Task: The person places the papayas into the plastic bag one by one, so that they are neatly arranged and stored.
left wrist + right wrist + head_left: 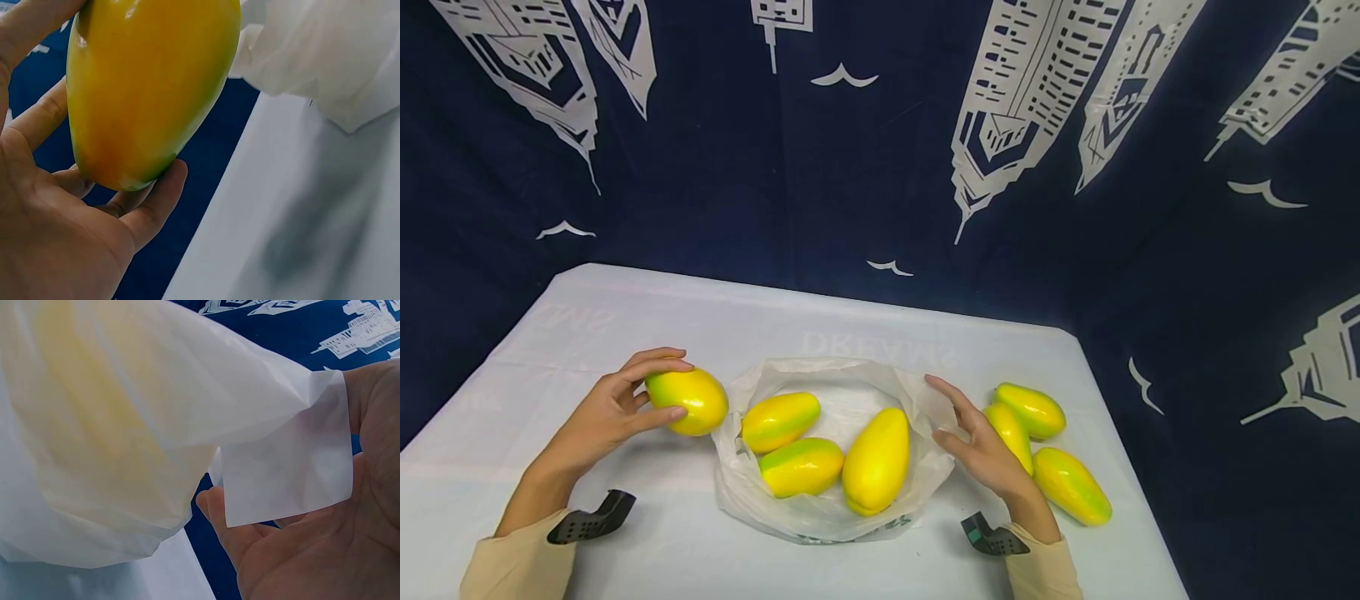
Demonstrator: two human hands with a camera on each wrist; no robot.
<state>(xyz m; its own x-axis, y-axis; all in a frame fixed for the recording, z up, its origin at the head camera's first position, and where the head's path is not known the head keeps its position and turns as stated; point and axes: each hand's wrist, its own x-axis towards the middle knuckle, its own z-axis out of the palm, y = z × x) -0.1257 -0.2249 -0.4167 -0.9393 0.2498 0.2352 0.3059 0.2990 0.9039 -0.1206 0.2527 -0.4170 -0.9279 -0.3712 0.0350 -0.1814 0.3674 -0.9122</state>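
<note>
My left hand [604,410] grips a yellow-green mango [694,402], held just left of a white plastic bag [739,496]. In the left wrist view the thumb and fingers curl round this mango [147,81]. The bag's mouth stands wide, and three mangoes lie inside: an upper left one [781,421], a lower left one [802,467] and a larger yellow one [876,461]. On the bag's right side, my right hand [988,450] pinches the rim. A loose flap of the bag [287,469] hides part of those fingers in the right wrist view.
Right of my right hand lie three more mangoes: one at the back [1032,410], one partly behind the hand [1011,433] and one in front [1072,487]. They sit on a white-covered table [647,308]. A dark blue printed cloth [850,183] hangs behind it.
</note>
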